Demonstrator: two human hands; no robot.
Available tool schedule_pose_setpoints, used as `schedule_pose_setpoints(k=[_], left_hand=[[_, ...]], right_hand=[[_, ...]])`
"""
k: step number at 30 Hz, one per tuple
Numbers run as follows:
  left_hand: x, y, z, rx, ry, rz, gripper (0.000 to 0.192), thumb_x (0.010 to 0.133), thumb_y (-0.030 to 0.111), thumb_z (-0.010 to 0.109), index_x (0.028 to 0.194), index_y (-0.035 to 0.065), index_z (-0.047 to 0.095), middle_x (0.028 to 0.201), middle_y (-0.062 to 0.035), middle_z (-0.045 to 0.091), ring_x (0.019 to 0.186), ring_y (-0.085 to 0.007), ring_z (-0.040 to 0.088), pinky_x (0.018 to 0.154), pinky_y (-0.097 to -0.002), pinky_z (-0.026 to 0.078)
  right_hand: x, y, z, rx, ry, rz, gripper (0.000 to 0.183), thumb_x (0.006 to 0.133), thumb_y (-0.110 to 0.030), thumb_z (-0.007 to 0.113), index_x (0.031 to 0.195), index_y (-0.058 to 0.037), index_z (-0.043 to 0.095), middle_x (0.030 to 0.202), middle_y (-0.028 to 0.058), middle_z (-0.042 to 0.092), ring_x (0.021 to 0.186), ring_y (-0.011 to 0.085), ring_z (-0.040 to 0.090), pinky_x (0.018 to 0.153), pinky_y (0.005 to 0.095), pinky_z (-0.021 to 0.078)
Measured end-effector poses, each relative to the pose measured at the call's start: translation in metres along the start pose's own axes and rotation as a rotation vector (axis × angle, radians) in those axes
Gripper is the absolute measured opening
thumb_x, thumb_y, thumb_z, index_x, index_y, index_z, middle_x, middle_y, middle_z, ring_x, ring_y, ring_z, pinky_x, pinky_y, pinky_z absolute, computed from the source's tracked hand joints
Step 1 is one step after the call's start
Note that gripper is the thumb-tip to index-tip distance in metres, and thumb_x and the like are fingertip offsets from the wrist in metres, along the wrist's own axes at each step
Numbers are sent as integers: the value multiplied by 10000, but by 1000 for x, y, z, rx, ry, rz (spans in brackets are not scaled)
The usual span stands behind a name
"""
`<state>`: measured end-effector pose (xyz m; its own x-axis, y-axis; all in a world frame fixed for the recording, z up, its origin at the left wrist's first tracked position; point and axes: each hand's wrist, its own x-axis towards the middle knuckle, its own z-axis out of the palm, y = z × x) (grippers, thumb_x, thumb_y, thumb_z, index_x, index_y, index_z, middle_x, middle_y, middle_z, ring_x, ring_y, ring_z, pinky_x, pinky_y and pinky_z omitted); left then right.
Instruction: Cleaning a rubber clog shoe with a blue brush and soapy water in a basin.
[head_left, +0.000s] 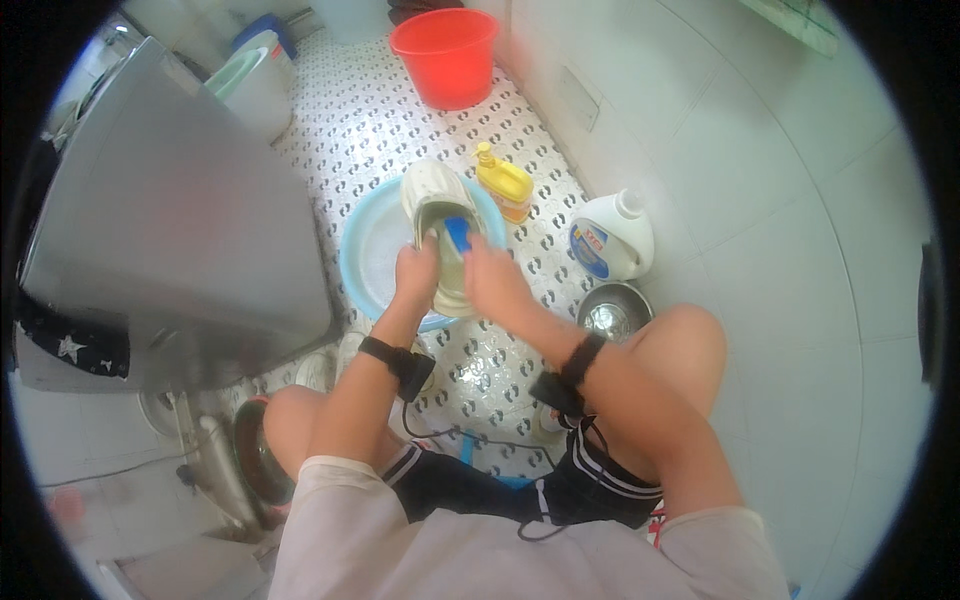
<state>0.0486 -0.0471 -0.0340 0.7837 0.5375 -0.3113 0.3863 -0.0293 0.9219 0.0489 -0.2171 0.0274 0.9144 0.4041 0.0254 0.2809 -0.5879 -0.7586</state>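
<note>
A white clog-style shoe (435, 185) is held over a light blue plastic basin (351, 259) on the floor, its toe pointing away from me. My left hand (417, 274) grips the shoe's left side, thumb on the rim of the opening. In my right hand (495, 279) is a blue brush (457, 231), which reaches into the shoe; its bristles are hidden. Whitish liquid shows in the basin. Beyond the basin's right side stands a yellow pump bottle (506, 182).
A white detergent jug (611, 236) and a metal bowl (615, 311) are near my right knee. Farther off stands a red bucket (448, 60). A large grey appliance (187, 225) borders the left, a tiled wall (772, 262) the right. The patterned floor looks wet, and a cable hangs between my wrists.
</note>
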Motion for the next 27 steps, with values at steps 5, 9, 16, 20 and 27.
schedule_pose_setpoints(k=[5, 9, 16, 20, 27], left_hand=[[-23, 10, -30, 25, 64, 29, 619, 1009, 424, 605, 1075, -189, 666, 954, -275, 722, 932, -320, 714, 825, -426, 527], [-37, 22, -72, 25, 185, -59, 587, 1017, 401, 591, 1013, -181, 666, 917, -269, 714, 876, -318, 707, 790, -439, 528], [-93, 50, -65, 77, 194, 52, 522, 1025, 358, 598, 1167, -144, 583, 995, -284, 698, 932, -338, 696, 844, -448, 531], [-69, 15, -97, 64, 254, 17, 527, 1038, 363, 593, 1171, -147, 587, 1001, -286, 695, 948, -311, 691, 855, -433, 528], [-43, -19, -91, -192, 224, -16, 543, 1045, 371, 599, 1271, -122, 587, 1113, -244, 708, 1026, -309, 679, 905, -412, 514]], right_hand=[[31, -31, -18, -119, -168, -20, 351, 1049, -228, 500, 1294, 10, 582, 923, 291, 719, 887, 515, 706, 792, 601, 554], [-17, -55, 0, -18, -249, -134, 382, 1034, -227, 505, 1323, 9, 581, 905, 302, 722, 891, 504, 713, 802, 604, 556], [7, -65, 13, -180, -183, -96, 407, 1042, -218, 484, 1370, 16, 542, 893, 293, 717, 825, 510, 703, 755, 596, 563], [-19, -80, 27, -133, -266, -136, 480, 1022, -202, 509, 1426, 56, 548, 876, 289, 724, 814, 476, 726, 742, 582, 578], [-15, -73, 31, -202, -227, -201, 443, 1034, -209, 501, 1406, 16, 581, 790, 262, 714, 746, 442, 729, 681, 567, 581]])
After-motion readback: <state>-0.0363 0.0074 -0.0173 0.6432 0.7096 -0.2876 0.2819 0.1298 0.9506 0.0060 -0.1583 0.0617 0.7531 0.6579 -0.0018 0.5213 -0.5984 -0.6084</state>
